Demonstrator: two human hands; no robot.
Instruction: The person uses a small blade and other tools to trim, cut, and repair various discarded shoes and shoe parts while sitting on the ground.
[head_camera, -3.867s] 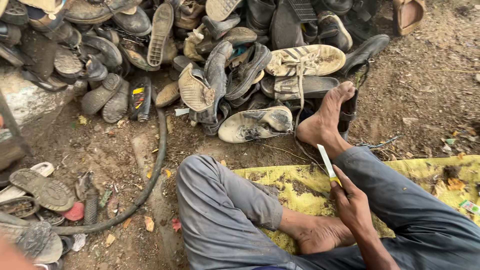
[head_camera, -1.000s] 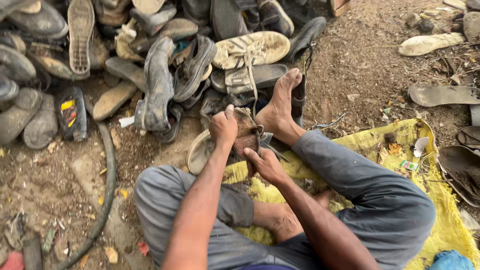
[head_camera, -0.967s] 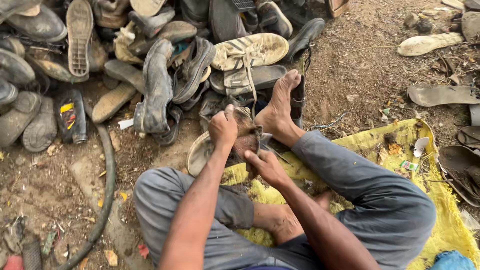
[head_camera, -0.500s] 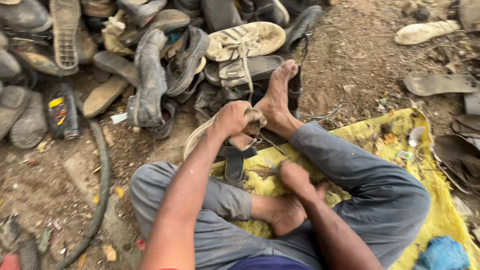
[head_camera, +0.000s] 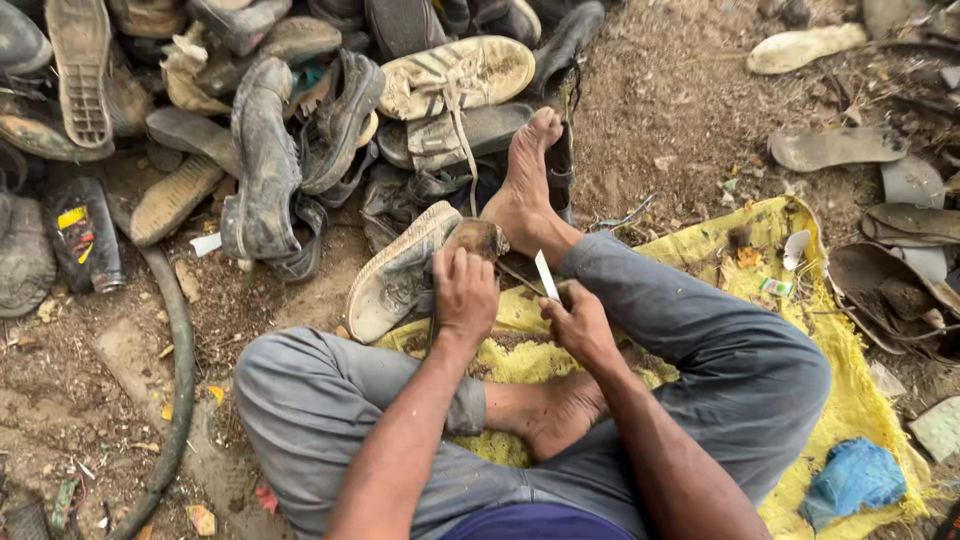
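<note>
Outdoors, dirt ground, yellow sack, shoe heap.

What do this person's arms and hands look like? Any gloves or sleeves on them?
No gloves: the left hand and right hand are both bare, and so are the forearms, with no sleeve reaching them. I can make out no watch, ring or band. The feet are bare too. The person wears grey trousers, the left leg rolled to a cuff, and a dark purple garment at the waist.
</note>
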